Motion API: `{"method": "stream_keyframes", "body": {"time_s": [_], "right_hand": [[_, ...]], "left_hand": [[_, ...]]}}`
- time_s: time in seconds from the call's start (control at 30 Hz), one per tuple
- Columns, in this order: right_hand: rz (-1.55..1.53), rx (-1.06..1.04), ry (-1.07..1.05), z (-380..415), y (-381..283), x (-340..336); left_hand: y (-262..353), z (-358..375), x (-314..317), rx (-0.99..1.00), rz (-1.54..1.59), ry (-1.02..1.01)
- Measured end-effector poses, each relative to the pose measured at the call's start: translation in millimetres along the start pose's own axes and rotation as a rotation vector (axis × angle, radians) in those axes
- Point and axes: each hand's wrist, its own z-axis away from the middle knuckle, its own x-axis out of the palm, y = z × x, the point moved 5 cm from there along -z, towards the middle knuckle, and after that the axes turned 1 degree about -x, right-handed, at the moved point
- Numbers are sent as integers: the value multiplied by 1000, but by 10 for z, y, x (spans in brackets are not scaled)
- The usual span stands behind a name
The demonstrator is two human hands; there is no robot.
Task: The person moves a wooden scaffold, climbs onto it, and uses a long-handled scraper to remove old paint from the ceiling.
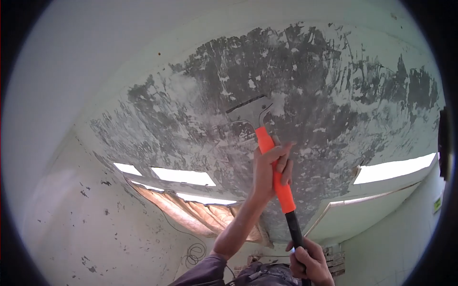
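Observation:
A long-handled scraper [280,183] slants up through the middle of the view, with a wide metal blade head, an orange grip and a black lower shaft. My left hand [267,169] is closed around the orange grip below the head, its index finger partly extended. Lower down, my right hand [312,262] is wrapped around the black shaft near its bottom end. The blade head [250,110] lies over a broad patchy surface [315,114], where pale coating is worn away to dark grey.
Bright window openings [183,176] show at lower left, with a bunched beige curtain [205,214] below them. Another bright opening [396,169] is at right. A coiled cable [194,252] hangs by the speckled, chipped wall [105,224]. A green sign [437,204] sits far right.

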Motion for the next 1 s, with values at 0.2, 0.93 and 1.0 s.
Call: {"method": "stream_keyframes", "body": {"time_s": [0.2, 0.93, 1.0], "right_hand": [[35, 53, -77, -185, -122, 42], [236, 112, -119, -598, -302, 678], [137, 181, -159, -602, -311, 839]], "left_hand": [[363, -144, 40, 178, 75, -123], [1052, -158, -690, 229, 45, 2], [1166, -162, -700, 270, 141, -72]]}}
